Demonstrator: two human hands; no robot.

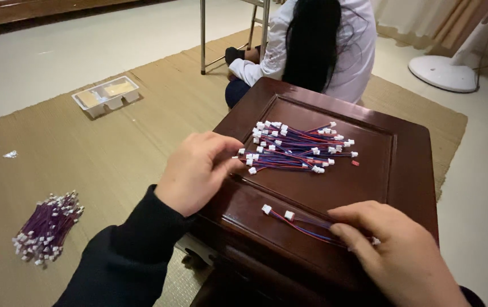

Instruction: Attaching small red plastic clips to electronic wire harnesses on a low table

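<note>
A loose pile of short red-and-blue wires [298,148] with white plastic plugs lies on the sunken centre panel of a dark, glossy wooden table [363,187], toward its 12 o'clock side. The left hand [198,170] reaches in from 9 o'clock, fingers curled, its fingertips touching the plugs at the pile's near-left edge; whether it grips one cannot be told. The right hand [395,250], at 5 o'clock, presses a few wires [304,224] flat against the table's raised front border, fingers closed over their far ends while two white plugs stick out toward the left. The two hands are well apart, with bare polished wood between them and more open panel at 3 o'clock, where a small red piece [355,163] lies alone just beside the pile.

The table stands on a woven straw-coloured mat [130,148] that covers much of a pale smooth floor [45,62]. On the mat at 8 o'clock, well clear of the table, lies a second bundle of wires [48,227], purple-looking with white plugs. At 10 o'clock sits a white divided plastic tray [106,95]. At 12 o'clock, just beyond the table's far edge, another person [318,45] in a white top with long dark hair sits facing away, metal chair legs [203,37] beside them. The round white base of a fan [443,73] stands at 2 o'clock.
</note>
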